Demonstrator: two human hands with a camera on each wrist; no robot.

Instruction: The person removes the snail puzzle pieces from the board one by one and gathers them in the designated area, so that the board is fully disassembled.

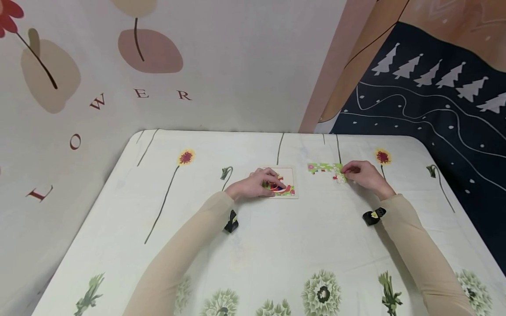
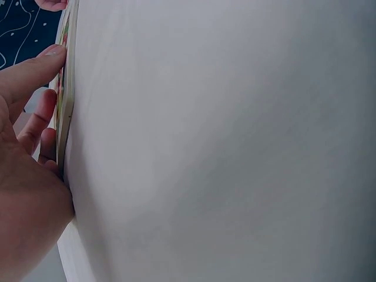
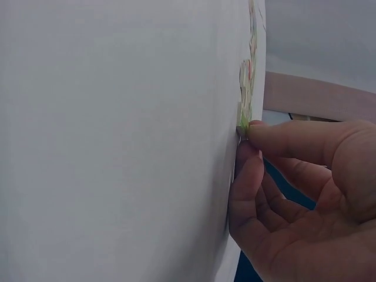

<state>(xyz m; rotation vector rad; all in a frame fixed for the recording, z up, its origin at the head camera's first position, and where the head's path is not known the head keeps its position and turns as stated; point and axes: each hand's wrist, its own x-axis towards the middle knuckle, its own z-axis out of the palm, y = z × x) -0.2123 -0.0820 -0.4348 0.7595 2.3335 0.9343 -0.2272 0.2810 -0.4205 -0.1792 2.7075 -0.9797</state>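
A square picture puzzle board (image 1: 290,174) with a pale frame lies flat near the middle of the table. My left hand (image 1: 254,183) rests on its left part, covering some of the colourful picture; in the left wrist view the thumb and other fingers touch the board (image 2: 69,106). To the right of the board lies a group of green puzzle pieces (image 1: 324,167), joined in a bent strip. My right hand (image 1: 364,174) is at the strip's right end. Close up, its thumb and index finger pinch the edge of a puzzle piece (image 3: 245,111).
A white cloth (image 1: 276,245) printed with flowers covers the table. Behind it rises a pale printed wall hanging (image 1: 245,87), with a dark fabric (image 1: 399,109) showing white trees at the right. A black wrist camera (image 1: 231,223) sits under the left wrist, another camera (image 1: 373,217) under the right.
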